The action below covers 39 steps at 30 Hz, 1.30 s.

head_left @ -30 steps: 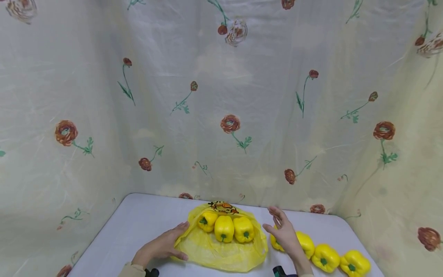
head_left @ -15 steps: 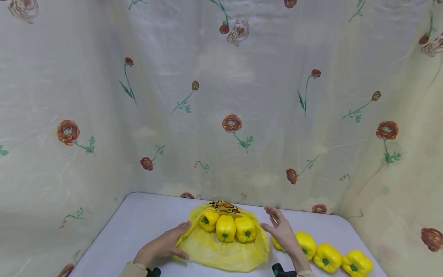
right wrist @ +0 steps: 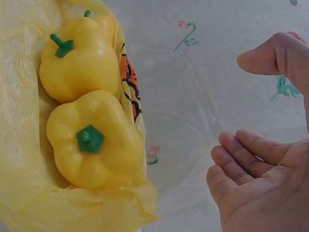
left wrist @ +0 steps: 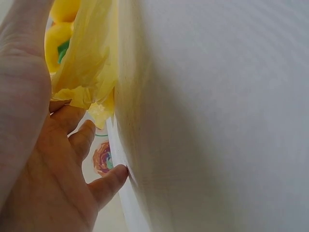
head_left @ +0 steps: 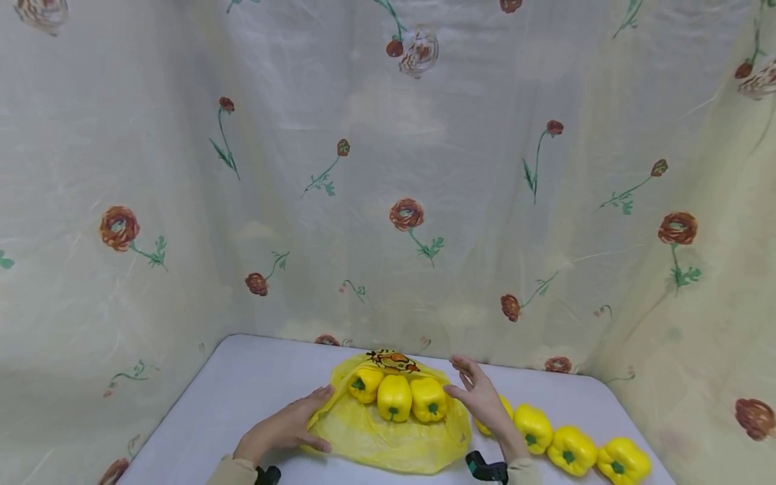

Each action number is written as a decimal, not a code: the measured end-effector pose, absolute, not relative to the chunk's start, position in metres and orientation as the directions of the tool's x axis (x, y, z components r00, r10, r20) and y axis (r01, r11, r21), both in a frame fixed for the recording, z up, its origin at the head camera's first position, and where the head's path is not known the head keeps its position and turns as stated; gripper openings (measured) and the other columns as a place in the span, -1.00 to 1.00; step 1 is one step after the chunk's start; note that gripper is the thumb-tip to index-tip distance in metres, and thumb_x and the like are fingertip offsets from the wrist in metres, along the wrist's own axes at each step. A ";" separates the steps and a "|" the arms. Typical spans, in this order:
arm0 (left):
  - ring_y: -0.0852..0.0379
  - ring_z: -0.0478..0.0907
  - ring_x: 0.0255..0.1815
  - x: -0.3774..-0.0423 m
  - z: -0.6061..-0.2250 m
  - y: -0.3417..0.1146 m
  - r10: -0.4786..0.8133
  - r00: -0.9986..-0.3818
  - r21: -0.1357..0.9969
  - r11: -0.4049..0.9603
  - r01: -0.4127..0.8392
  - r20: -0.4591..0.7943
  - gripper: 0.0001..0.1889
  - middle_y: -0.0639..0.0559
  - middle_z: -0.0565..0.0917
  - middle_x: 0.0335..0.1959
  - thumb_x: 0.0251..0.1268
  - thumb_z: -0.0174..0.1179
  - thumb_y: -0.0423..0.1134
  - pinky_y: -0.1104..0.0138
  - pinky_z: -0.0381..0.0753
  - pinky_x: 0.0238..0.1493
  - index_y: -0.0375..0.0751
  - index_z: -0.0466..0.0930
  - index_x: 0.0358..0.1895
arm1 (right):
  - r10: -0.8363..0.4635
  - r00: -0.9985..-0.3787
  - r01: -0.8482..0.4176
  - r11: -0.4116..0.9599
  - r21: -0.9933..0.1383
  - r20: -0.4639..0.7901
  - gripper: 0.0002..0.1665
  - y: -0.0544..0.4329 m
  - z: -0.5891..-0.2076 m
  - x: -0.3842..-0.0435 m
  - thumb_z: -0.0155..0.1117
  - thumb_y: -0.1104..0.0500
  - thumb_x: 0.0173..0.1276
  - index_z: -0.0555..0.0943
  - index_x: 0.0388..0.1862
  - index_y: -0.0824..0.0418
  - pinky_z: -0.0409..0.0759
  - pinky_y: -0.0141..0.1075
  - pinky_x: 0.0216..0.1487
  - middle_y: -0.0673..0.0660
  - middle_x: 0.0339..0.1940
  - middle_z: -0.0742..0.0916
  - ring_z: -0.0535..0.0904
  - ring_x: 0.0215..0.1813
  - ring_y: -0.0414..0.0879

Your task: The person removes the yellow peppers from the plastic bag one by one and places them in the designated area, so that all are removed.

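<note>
A thin yellow plastic bag [head_left: 382, 453] lies mouth toward me, with three yellow bell peppers [head_left: 395, 399] side by side inside it. My left hand [head_left: 285, 426] is at the bag's left edge, thumb and fingers spread. In the left wrist view, the bag's edge [left wrist: 89, 63] meets the thumb side of that hand [left wrist: 58, 169], and one fingertip reaches the table. Over the bag's right edge hovers my right hand [head_left: 481, 399], fingers extended and holding nothing. The right wrist view shows its palm [right wrist: 275, 198] apart from a green-stemmed pepper [right wrist: 94, 140] in the bag.
On the right, a row of several more yellow peppers [head_left: 571, 450] runs along the white table [head_left: 254, 374]; my right hand partly covers the nearest one. Behind the table hangs a flower-print curtain [head_left: 364, 256]. A printed drawing [head_left: 394, 362] marks the bag's far side.
My right hand has moved left, from beside the row of peppers to the bag's right edge. The left hand, the bag and the peppers have hardly moved.
</note>
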<state>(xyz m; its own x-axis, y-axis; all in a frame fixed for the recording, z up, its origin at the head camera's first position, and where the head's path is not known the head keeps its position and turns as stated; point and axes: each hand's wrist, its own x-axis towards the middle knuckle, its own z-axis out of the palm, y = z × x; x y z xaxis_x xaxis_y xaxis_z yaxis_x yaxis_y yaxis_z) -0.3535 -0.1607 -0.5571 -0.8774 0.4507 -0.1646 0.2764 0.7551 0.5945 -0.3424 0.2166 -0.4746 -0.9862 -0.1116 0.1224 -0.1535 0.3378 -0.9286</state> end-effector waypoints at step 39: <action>-0.15 -0.01 0.57 -0.353 -0.554 -0.161 0.432 -0.884 0.589 0.766 0.255 -0.179 0.23 -0.04 0.03 0.58 -0.24 0.38 0.34 -0.12 0.04 0.51 -0.07 -0.04 0.55 | -0.132 -0.991 -0.071 0.337 -0.939 0.028 -0.19 0.195 -0.527 -0.369 0.32 0.29 0.22 0.22 0.42 0.35 0.11 0.11 0.53 0.34 0.43 0.38 0.21 0.47 0.23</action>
